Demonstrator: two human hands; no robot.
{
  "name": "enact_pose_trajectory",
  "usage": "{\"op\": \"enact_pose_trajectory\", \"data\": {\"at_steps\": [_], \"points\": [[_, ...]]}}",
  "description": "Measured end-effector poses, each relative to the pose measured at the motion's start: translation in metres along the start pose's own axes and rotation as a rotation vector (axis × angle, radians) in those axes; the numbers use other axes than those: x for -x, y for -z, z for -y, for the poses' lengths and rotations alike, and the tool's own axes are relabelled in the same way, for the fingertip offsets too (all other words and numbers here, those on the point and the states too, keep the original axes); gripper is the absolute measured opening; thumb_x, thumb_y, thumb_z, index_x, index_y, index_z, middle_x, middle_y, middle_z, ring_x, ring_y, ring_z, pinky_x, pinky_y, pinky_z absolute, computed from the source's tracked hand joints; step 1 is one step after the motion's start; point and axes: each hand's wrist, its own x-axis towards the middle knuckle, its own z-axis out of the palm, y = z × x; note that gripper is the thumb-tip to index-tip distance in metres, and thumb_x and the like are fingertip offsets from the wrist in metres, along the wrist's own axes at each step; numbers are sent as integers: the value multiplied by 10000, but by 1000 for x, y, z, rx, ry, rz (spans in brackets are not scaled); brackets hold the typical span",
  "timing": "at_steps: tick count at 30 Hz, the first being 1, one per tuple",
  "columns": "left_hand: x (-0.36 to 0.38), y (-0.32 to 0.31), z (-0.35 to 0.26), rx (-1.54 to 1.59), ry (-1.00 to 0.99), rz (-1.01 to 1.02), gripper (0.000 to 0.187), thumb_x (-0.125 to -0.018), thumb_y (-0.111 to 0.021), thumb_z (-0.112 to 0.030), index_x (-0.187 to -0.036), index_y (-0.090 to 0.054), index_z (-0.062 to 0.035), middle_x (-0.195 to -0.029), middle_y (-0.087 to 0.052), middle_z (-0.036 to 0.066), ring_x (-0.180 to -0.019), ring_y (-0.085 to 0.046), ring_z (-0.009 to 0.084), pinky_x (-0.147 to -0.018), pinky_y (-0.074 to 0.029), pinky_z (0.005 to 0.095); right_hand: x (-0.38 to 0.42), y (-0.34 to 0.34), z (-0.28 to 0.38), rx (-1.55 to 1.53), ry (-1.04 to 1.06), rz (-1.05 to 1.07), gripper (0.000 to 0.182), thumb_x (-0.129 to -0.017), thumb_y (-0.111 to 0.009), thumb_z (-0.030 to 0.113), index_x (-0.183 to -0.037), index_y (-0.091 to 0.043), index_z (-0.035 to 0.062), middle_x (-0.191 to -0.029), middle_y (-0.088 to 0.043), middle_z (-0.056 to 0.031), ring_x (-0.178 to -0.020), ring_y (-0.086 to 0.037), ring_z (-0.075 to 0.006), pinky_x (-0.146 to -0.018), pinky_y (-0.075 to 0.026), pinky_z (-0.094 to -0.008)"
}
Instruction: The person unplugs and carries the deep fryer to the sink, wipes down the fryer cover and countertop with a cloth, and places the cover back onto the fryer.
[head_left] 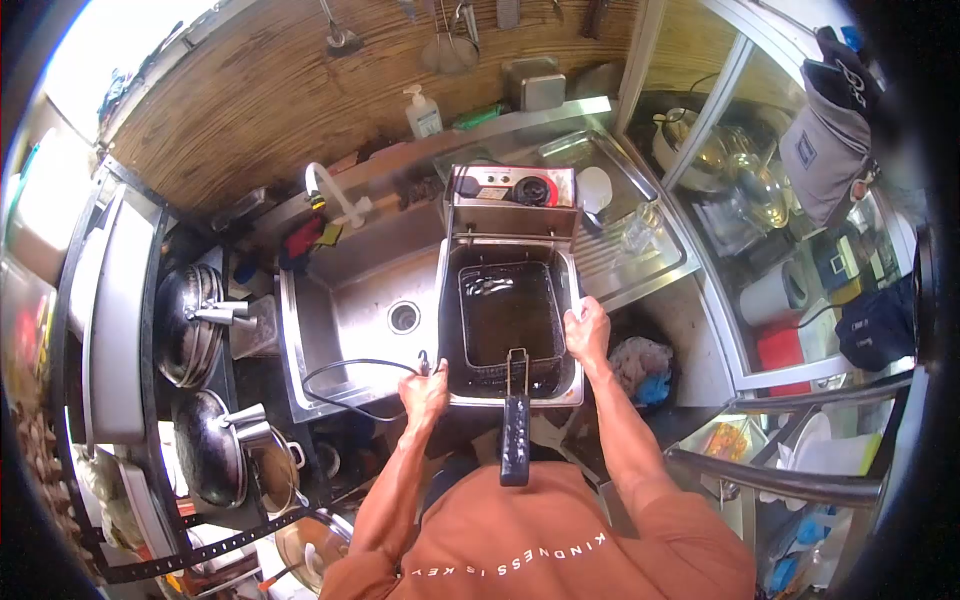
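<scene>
A steel deep fryer [508, 393] with dark liquid in its tank stands across the right side of the sink. A wire basket [548, 330] sits in the liquid, and its black handle [515, 440] points toward my body. My left hand [425, 393] grips the fryer's left edge near the front corner, beside a black cable [335, 368]. On the fryer's right edge my right hand [588, 330] is closed. The control box [512, 188] with a round dark knob rises at the fryer's back.
The steel sink [350, 310] with its drain lies left, under a white faucet [338, 195]. A soap bottle [422, 112] stands behind. Pans [190, 325] hang on the left rack. A ribbed drainboard [625, 250] and a glass cabinet [725, 110] are at right.
</scene>
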Motion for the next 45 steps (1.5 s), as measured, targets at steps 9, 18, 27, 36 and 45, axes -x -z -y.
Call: {"op": "enact_pose_trajectory", "data": {"at_steps": [9,18,27,36,45], "points": [[-44,-40,-24,-1,-118,84,580,-872,-742,-367,-1233,-653,78,-676,-669,200,-620,-653,245,-642,-520,396,-51,-5,-21,-5,-28,-30,172,-814,-660,153,-812,-607,-10,-686,-614,-181,-652,-634,-329,-643,-487,-443],[-24,-24,-42,95,-7,387,625,-865,-743,-408,-1245,-646,79,-805,-716,188,-795,-693,212,-722,-532,356,-95,7,-28,62,54,96,225,-823,-679,191,-894,-641,-20,-764,-666,-214,-713,-665,-346,-676,-504,-448],[-8,34,-25,225,17,432,356,-924,-723,-335,-933,-659,16,-761,-614,21,-708,-520,95,-627,-434,293,-118,18,-22,143,174,171,229,-820,-668,201,-886,-656,-19,-729,-656,-211,-684,-657,-340,-645,-491,-443],[8,103,-32,523,-59,253,313,-837,-864,-233,-859,-611,-50,-783,-592,-43,-721,-511,55,-634,-445,246,-137,17,-31,163,236,229,220,-852,-687,196,-863,-626,-15,-629,-530,-94,-599,-482,-169,-559,-410,-375],[21,88,24,818,-50,357,156,-928,-756,-165,-959,-629,-79,-974,-649,26,-954,-586,121,-860,-447,284,-137,18,-32,145,294,235,194,-857,-697,188,-884,-640,5,-689,-552,-80,-648,-504,-179,-621,-440,-359]]}}
